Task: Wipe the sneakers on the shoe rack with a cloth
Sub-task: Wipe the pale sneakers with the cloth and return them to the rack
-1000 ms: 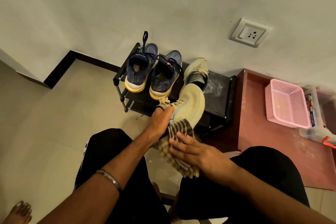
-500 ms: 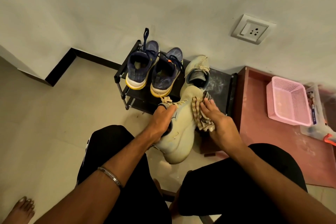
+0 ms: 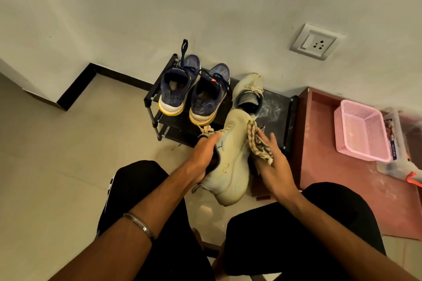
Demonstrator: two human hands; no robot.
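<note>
A beige sneaker point(image 3: 230, 162) is held in front of the black shoe rack point(image 3: 276, 109), toe pointing toward the rack. My left hand point(image 3: 203, 157) grips it at the collar, fingers reaching into the opening. My right hand point(image 3: 274, 162) presses a checked cloth point(image 3: 257, 143) against the sneaker's right side with fingers nearly straight. Its beige partner point(image 3: 247, 89) stands on the rack's top shelf. Two navy sneakers with yellow-edged soles point(image 3: 178, 89) point(image 3: 209, 98) stand left of it on the same shelf.
A low reddish wooden platform point(image 3: 342, 178) lies right of the rack, carrying a pink plastic basket point(image 3: 363, 130) and a clear box point(image 3: 397, 143). A wall socket point(image 3: 316, 41) is above. My knees in black trousers fill the foreground; pale tiled floor point(image 3: 68, 166) spreads left.
The beige sneaker has been turned and my right hand has carried the cloth from its heel end to its right side near the toe, then slid slightly back along that side.
</note>
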